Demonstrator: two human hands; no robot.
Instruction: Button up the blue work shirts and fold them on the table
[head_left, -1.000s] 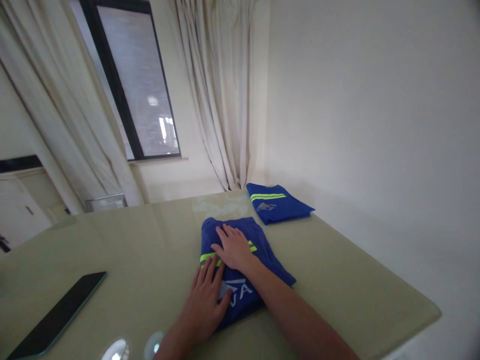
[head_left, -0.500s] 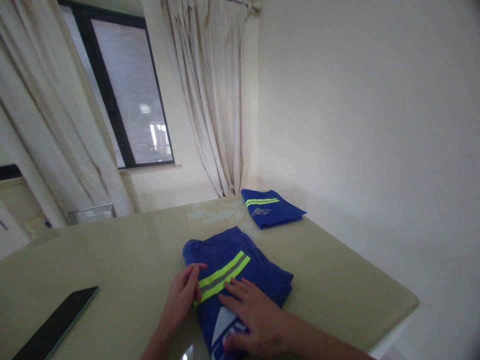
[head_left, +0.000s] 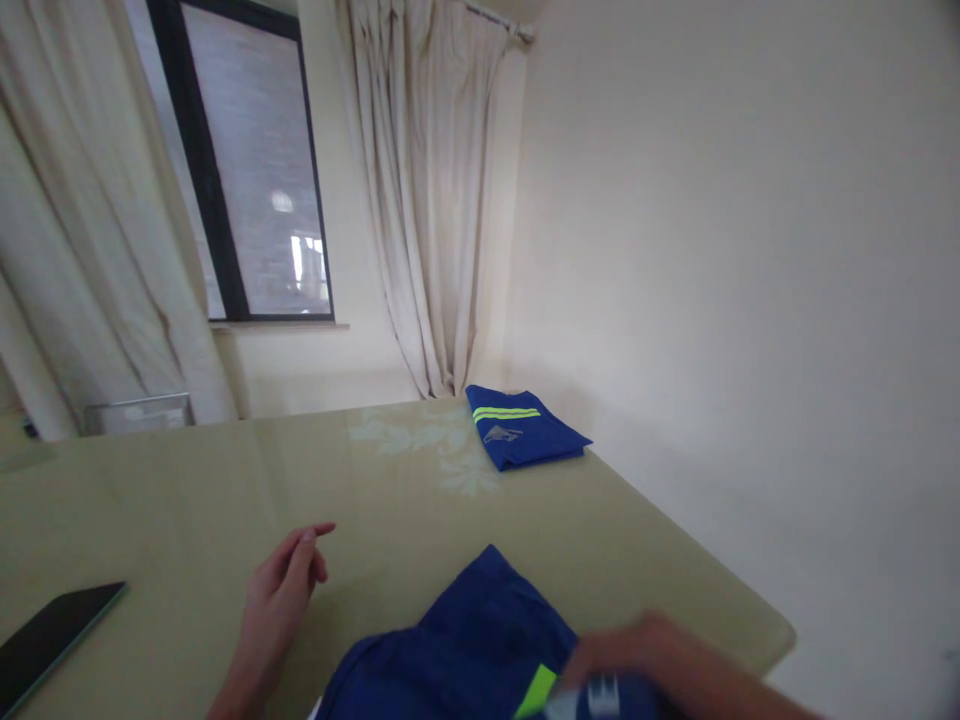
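A blue garment (head_left: 457,645) with a yellow-green stripe and pale lettering lies at the near edge of the view, partly cut off at the bottom. My right hand (head_left: 645,655), smeared by motion, is closed at the garment's right side by the stripe; its fingertips are hidden. To the left, apart from the cloth, my left hand (head_left: 281,585) hovers over the table with its index finger stretched out and the others loosely curled, holding nothing.
A second blue garment (head_left: 525,430), folded, with a yellow-green stripe, lies at the table's far right corner. A dark flat device (head_left: 56,640) rests at the left. The pale glossy table (head_left: 225,500) stands by a wall (head_left: 712,250) and curtains (head_left: 427,200).
The near garment has shifted towards me and turned, with my right hand moving right along with it. My left hand has come off the cloth and moved left. The view has shifted slightly.
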